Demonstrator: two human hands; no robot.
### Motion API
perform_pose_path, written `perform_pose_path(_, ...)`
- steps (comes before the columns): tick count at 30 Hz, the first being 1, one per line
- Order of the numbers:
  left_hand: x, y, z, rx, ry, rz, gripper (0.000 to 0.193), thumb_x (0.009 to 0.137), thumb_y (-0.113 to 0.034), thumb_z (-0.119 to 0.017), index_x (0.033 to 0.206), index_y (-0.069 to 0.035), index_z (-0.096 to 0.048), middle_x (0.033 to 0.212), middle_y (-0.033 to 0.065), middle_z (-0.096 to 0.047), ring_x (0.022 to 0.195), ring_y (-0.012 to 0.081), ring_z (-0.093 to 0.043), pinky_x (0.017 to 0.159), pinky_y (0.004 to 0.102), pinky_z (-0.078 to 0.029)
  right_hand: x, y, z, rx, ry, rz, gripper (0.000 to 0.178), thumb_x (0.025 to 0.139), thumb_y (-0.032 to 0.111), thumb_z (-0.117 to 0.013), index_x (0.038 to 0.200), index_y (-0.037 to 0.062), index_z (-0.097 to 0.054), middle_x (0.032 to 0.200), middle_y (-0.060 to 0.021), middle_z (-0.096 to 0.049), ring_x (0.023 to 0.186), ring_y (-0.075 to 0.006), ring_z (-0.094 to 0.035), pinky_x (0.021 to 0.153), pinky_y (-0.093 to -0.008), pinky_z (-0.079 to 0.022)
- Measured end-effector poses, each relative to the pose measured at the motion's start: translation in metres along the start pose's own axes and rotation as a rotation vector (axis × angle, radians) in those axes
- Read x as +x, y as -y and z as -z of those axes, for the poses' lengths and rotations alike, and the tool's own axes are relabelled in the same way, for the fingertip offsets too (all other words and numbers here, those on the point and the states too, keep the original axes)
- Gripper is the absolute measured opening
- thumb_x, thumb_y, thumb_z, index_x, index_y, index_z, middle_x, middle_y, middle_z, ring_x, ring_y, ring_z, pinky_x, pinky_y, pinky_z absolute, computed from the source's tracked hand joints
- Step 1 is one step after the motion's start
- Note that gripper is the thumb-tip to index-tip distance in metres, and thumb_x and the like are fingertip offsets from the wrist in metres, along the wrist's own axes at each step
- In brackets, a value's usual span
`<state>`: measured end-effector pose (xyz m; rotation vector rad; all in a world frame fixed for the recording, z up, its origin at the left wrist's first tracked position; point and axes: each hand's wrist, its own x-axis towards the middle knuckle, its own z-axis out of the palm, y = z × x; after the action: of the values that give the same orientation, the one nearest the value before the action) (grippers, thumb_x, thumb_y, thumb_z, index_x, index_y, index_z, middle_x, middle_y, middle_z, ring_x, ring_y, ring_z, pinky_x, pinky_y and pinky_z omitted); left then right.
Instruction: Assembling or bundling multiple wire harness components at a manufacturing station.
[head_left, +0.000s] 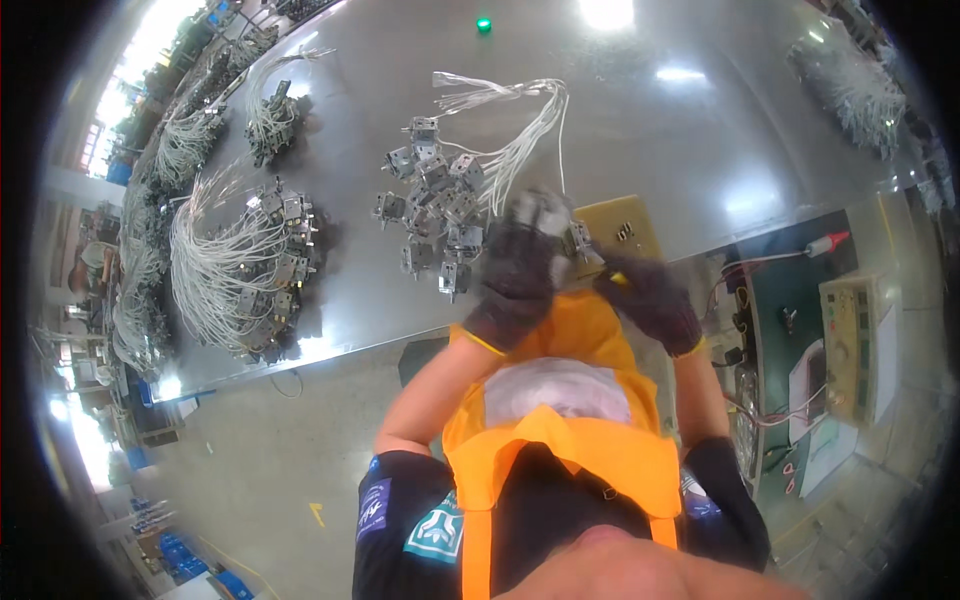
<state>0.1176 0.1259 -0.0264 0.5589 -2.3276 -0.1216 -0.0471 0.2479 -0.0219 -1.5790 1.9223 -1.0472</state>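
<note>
My left hand [522, 265], in a dark glove with a yellow cuff edge, is closed round a small metal housing [581, 237] near the table's front edge. My right hand [652, 303], gloved the same way, grips a slim tool with a yellow handle [619, 278]. Its far end points at the housing; the tip is too small to make out. Beside my left hand lies a cluster of metal housings [435, 200], with white wires [525, 140] looping away behind. A tan board [640, 222] with a few small metal pieces [626, 233] sits beyond my right hand.
On the metal table [690, 150], a large bundle of wired housings [235, 265] lies at the left, a smaller one [275, 125] behind it. More wires [855, 95] pile at the far right. Right of the table stand a green surface [785, 270] and a control box [848, 340].
</note>
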Motion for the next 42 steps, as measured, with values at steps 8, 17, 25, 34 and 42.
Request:
perform_pose_path(8, 0.001, 0.059, 0.018, 0.094, 0.329, 0.086, 0.059, 0.073, -0.005, -0.058, 0.131, -0.006, -0.052, 0.120, 0.0184, -0.059, 0.110, 0.0387, -0.056, 0.095, 0.0452, -0.046, 0.023, -0.044, -0.028, 0.289, 0.318, -0.264, 0.052, 0.085, 0.020, -0.069, 0.135, 0.0107, -0.056, 0.099, -0.0058, -0.067, 0.072, -0.0098, -0.059, 0.067, -0.0265, -0.051)
perform_pose_path(17, -0.033, 0.009, -0.057, -0.056, 0.181, 0.072, 0.061, 0.075, -0.005, -0.070, 0.133, -0.004, -0.050, 0.122, 0.0182, -0.058, 0.111, 0.0363, -0.056, 0.099, 0.0434, -0.044, 0.012, -0.092, -0.001, 0.308, 0.041, -0.098, 0.046, 0.087, 0.020, -0.067, 0.129, 0.0057, -0.060, 0.097, -0.0037, -0.068, 0.082, -0.0104, -0.063, 0.076, -0.0275, -0.052)
perform_pose_path(25, -0.020, -0.001, -0.073, -1.267, 0.045, 0.813, 0.061, 0.086, -0.013, -0.070, 0.139, 0.000, -0.042, 0.122, 0.0213, -0.056, 0.109, 0.0304, -0.058, 0.095, 0.0376, -0.047, 0.034, -0.073, 0.028, 0.542, -0.049, -0.265, 0.039, 0.092, 0.024, -0.062, 0.127, 0.0063, -0.062, 0.094, -0.0053, -0.069, 0.081, -0.0087, -0.063, 0.071, -0.0243, -0.052)
perform_pose_path(34, -0.022, 0.007, -0.108, -0.459, 0.141, 0.324, 0.056, 0.079, -0.023, -0.074, 0.125, 0.000, -0.051, 0.103, 0.0216, -0.061, 0.094, 0.0399, -0.060, 0.076, 0.0452, -0.049, 0.016, -0.026, 0.007, -0.284, 0.010, 0.120, 0.027, 0.093, 0.026, -0.056, 0.117, 0.0141, -0.064, 0.097, -0.0131, -0.070, 0.083, -0.0344, -0.066, 0.070, -0.0449, -0.051)
perform_pose_path(42, -0.005, 0.005, -0.098, -0.377, 0.146, 0.255, 0.036, 0.079, -0.023, -0.071, 0.106, -0.002, -0.057, 0.086, 0.0192, -0.062, 0.081, 0.0404, -0.061, 0.070, 0.0468, -0.049, 0.023, -0.015, 0.001, -0.653, 0.026, 0.216, 0.018, 0.088, 0.019, -0.055, 0.100, 0.0081, -0.062, 0.078, -0.0158, -0.064, 0.073, -0.0345, -0.064, 0.065, -0.0461, -0.051)
